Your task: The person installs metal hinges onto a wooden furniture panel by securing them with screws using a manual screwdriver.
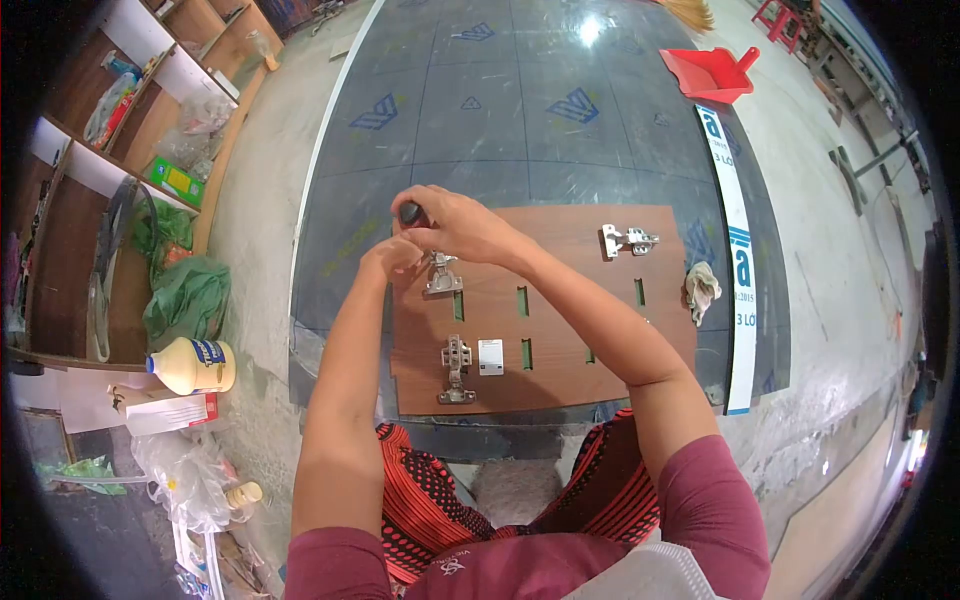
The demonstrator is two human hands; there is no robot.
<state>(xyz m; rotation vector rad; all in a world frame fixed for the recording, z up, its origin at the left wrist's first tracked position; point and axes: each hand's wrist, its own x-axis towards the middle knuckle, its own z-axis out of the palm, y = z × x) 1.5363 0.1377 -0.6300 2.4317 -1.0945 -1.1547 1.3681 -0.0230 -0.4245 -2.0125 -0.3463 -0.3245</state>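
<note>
Both hands work over a brown panel (pixel 560 330) that lies flat on a dark sheet (pixel 520 110).

1. Position. The hinge (pixel 443 275) sits on the panel just below both hands, near the panel's left edge. The left hand (pixel 392 255) is at the hinge's upper left, fingers drawn together at its top. It cannot be told whether they pinch anything. The right hand (pixel 455 225) is directly above the hinge, clenched around a tool (pixel 410 212). Only the tool's dark handle end shows.

2. Other fittings. A second hinge (pixel 457 368) lies nearer the body, below the left hand. A white label (pixel 490 357) sits just to its right, and its print is too small to read. A third hinge (pixel 628 240) lies well to the right of the right hand. A cloth (pixel 701 288) rests past the panel's right edge.

3. Writing. A white strip (pixel 735 250) to the right of the cloth bears a blue "a", "2015" and "3 LO". The sheet carries blue triangular logos. The blue label on a bottle (pixel 195 365) far to the left is unreadable.

4. Appearance. The hinge is bright metal, with a cup end toward the hands and a wider plate below.

A red dustpan (pixel 712 72) lies farthest off.
</note>
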